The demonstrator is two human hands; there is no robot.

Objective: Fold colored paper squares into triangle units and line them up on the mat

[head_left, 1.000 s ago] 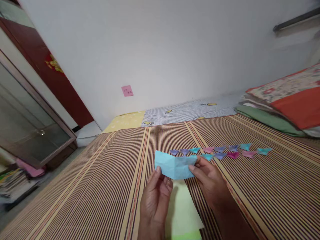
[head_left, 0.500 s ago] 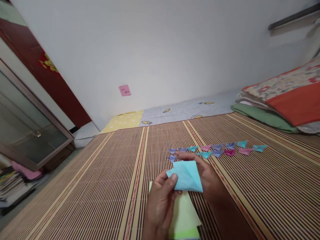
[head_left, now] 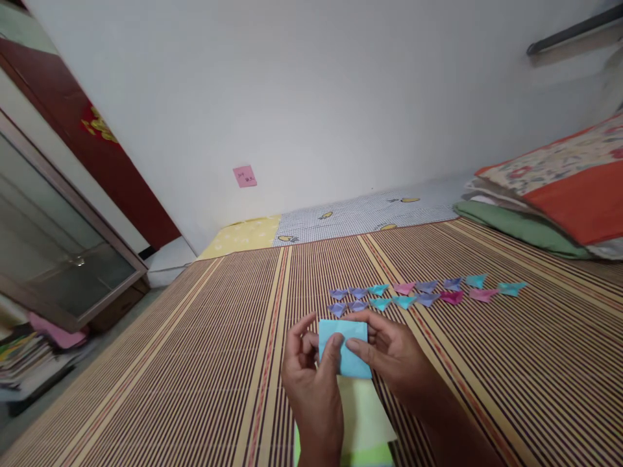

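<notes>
Between my two hands is a folded square of light blue paper (head_left: pixel 356 362), raised above the mat. My left hand (head_left: pixel 315 376) grips its left side, with the thumb pressed on the front face. From the right, my right hand (head_left: pixel 394 350) pinches it, thumb on the face and fingers behind. Below the hands lie pale yellow-green paper sheets (head_left: pixel 366 415), partly covered by my left hand and wrist. Beyond the hands, several small folded paper boats (head_left: pixel 403 302) in purple, blue and pink stand in two rows.
A striped bamboo mat (head_left: pixel 209 363) spreads under everything. At the right lie a stacked orange floral quilt (head_left: pixel 574 201) and a green cloth (head_left: pixel 520 230). A pink note (head_left: pixel 244 176) sticks to the wall. A glass-fronted cabinet door (head_left: pixel 63 220) and a stack of books (head_left: pixel 24 357) are at the left.
The blue paper has been turned to a squarer, more upright position and moved slightly left. My right hand has come from behind it to pinch it with the thumb in front.
</notes>
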